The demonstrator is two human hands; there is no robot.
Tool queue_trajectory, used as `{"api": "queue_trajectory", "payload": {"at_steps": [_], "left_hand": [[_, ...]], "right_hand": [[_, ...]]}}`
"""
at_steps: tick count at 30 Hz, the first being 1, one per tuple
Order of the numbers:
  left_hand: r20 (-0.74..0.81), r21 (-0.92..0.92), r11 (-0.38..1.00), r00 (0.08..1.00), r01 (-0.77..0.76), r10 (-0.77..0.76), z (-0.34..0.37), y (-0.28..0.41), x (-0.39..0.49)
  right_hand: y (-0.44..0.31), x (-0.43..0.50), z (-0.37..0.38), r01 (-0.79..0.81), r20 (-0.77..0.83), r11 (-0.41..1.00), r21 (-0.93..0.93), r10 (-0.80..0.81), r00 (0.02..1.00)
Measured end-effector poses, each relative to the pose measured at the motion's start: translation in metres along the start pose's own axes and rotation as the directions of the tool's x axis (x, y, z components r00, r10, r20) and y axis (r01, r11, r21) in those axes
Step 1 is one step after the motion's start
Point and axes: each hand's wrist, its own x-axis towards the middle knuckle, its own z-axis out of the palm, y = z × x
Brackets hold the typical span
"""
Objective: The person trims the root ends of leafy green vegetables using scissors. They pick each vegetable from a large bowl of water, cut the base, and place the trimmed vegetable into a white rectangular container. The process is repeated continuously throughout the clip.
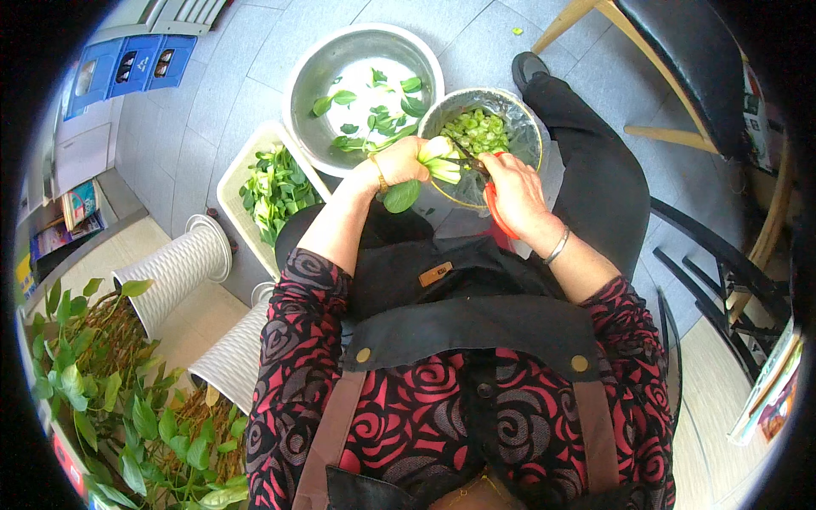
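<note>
My left hand [400, 160] grips a head of leafy greens [440, 159], its pale stem end pointing right and one round leaf hanging below my fingers. In my right hand [516, 191] are scissors with red handles [498, 210]; their dark blades lie at the stem end. Both hands are over the near side of a bin lined with clear plastic [540, 143], which holds cut pale-green stem ends [475, 129]. Behind my left hand sits a wide metal basin [299, 95] with several loose green leaves [382, 121] in it.
Left of the basin, a cream plastic basket [231, 185] holds a pile of greens [278, 191]. White woven-pattern planters [175, 274] with trailing plants [127, 395] stand at lower left. A blue crate [131, 67] is at upper left, and a chair with a dark seat [685, 64] at upper right.
</note>
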Motion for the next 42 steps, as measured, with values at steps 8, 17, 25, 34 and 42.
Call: {"api": "queue_trajectory", "payload": {"at_steps": [8,17,25,34,42], "left_hand": [[0.147,0.02,0.999,0.988,-0.048,0.045,0.008,-0.007,0.005],[0.105,0.091,0.995,0.994,-0.037,0.027,0.023,-0.017,0.018],[0.015,0.509,0.86,0.999,0.035,-0.049,0.036,-0.017,0.03],[-0.316,0.435,0.865,0.857,-0.251,0.408,0.025,0.004,0.017],[-0.436,0.625,0.684,0.559,-0.376,0.705,0.022,0.035,-0.003]], "right_hand": [[-0.004,-0.001,-0.006,0.089,0.028,0.994,-0.061,-0.087,0.996],[0.0,-0.002,-0.006,0.018,0.195,0.999,0.029,-0.024,0.981],[0.001,-0.005,0.004,-0.187,0.311,0.971,0.147,0.134,0.941],[0.004,0.005,0.0,-0.385,0.134,0.895,0.225,0.363,0.922],[0.009,0.013,0.023,-0.342,-0.031,0.772,0.535,0.422,0.906]]}}
